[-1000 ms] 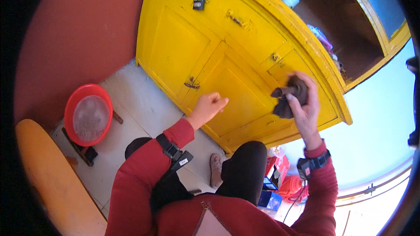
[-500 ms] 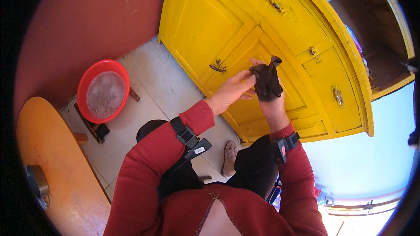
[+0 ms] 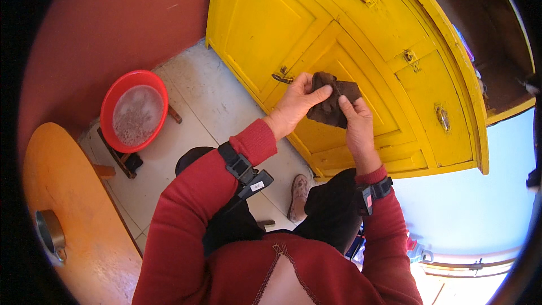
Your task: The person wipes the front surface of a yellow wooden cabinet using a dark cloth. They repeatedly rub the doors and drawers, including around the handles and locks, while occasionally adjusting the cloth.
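Observation:
A small piece of dark brown, crumpled cloth [image 3: 327,111] is stretched between my two hands in front of the yellow cabinet [image 3: 265,11]. My left hand [image 3: 294,105] pinches its left side, thumb on top. On the other side my right hand [image 3: 359,127] grips the cloth with the thumb laid over it, the fingers partly hidden behind. The fabric looks thin and folded; its exact kind cannot be made out.
To the left, a red basin [image 3: 105,116] of foamy water stands on a low wooden stool [image 3: 116,155]. Nearer is an orange table [image 3: 90,203] with a metal mug [image 3: 52,231]. The cabinet has metal handles, and an open shelf [image 3: 468,28] lies at the right. My shoe [image 3: 298,196] rests on the tiled floor.
The cloth was bunched upright over my right hand; now it is spread flatter between both hands. My left hand has taken hold of its left side, and my right thumb has come over the front.

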{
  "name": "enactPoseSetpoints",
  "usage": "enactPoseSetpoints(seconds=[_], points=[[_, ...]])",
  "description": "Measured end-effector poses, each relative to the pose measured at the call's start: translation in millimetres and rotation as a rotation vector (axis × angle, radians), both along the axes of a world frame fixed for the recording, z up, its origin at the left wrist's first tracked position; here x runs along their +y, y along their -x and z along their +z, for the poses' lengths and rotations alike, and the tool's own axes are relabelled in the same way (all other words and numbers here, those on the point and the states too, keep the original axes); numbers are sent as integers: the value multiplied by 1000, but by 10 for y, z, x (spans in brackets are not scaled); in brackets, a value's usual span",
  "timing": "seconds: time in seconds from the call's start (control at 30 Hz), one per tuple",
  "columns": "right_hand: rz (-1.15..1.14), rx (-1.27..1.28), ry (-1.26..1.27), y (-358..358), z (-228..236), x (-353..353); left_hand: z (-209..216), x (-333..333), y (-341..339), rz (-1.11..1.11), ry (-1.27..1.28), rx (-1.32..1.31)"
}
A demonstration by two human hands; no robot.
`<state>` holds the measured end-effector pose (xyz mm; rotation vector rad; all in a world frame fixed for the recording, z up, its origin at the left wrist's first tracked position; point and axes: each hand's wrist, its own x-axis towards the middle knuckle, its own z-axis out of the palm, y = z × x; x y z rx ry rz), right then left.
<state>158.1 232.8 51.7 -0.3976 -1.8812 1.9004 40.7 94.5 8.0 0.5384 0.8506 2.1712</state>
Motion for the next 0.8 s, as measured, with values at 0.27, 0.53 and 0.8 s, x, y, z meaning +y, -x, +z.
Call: enactPoseSetpoints(seconds=[0.27,0.53,0.8], points=[[-164,55,41,-53,-117,107,18,-55,18,-206,-34,-139],[-362,48,-796,-96,35,-63,-92,31,36,67,125,-34],[-66,-10,-518,-16,284,-65,66,-158,158,-301,181,173]])
